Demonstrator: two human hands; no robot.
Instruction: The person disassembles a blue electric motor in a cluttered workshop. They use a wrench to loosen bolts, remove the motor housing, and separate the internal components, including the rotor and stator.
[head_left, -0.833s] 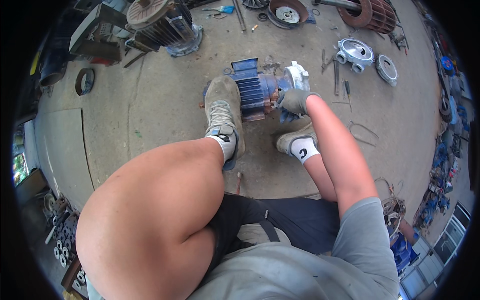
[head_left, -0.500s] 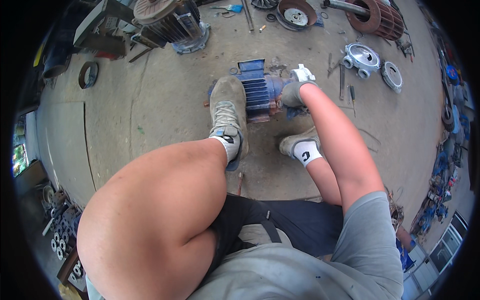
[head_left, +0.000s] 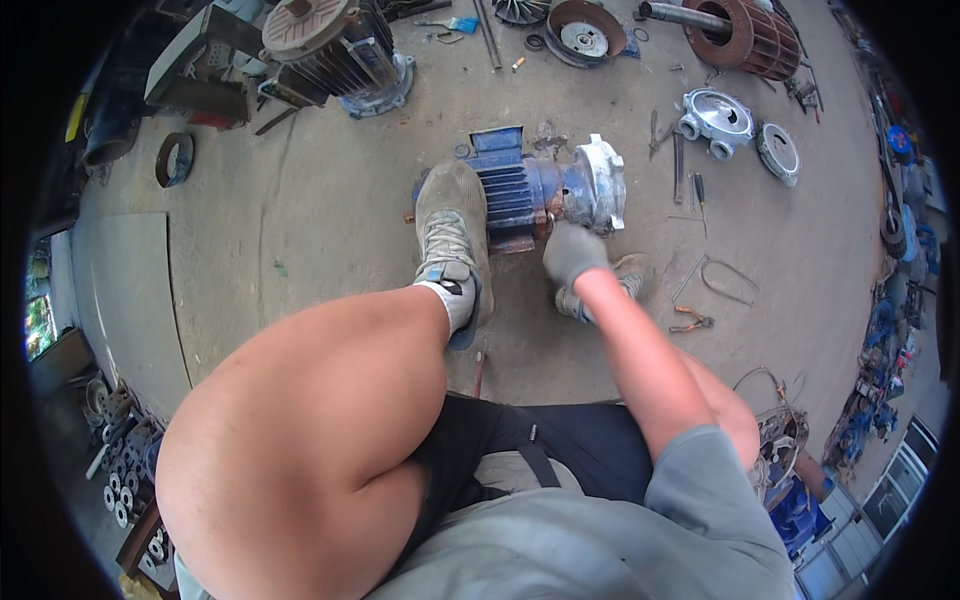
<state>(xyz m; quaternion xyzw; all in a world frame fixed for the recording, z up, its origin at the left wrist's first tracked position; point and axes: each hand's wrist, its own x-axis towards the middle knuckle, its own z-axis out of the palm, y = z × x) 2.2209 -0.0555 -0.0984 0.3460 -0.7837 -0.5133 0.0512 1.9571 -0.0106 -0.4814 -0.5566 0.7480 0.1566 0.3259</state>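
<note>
A blue electric motor [head_left: 510, 190] with cooling fins lies on its side on the concrete floor, a silvery flange housing [head_left: 602, 185] at its right end. My left shoe [head_left: 452, 215] rests against the motor's left part. Just below the joint between motor and housing is my right hand [head_left: 575, 253] in a grey glove. Its fingers are curled closed by the motor's lower edge; what they hold, if anything, is hidden. My left hand is out of view.
Pliers with orange handles [head_left: 692, 319], bent wire [head_left: 728, 282] and a screwdriver [head_left: 701, 200] lie to the right. Metal covers [head_left: 718, 120] sit beyond them. A larger upright motor [head_left: 335, 50] stands at the far left, and my right shoe [head_left: 630, 275] is beside my hand.
My right hand has drawn back from the housing toward me and slightly left, uncovering the flange. My right knee has swung outward. The motor stays in place under my left shoe.
</note>
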